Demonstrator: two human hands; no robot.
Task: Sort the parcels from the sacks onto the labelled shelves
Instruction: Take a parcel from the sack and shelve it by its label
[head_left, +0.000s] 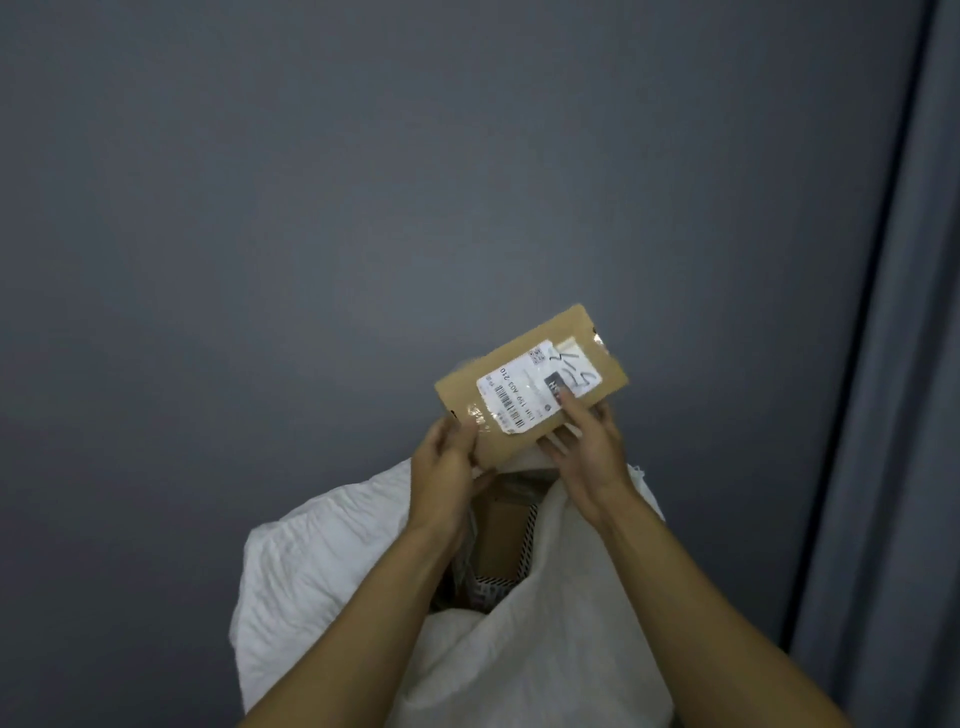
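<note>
A flat brown cardboard parcel (530, 384) with a white shipping label and handwritten black marks is held up above an open white sack (322, 561). My left hand (449, 467) grips its lower left corner, thumb on the front. My right hand (584, 452) holds its lower right edge, thumb pressed on the label and fingers behind. Inside the sack's mouth lie more parcels (498, 540), one brown, others with black-and-white striped tape. No shelves are in view.
A plain dark grey wall (363, 182) fills the background behind the sack. A grey vertical panel or curtain edge (893, 364) runs down the right side.
</note>
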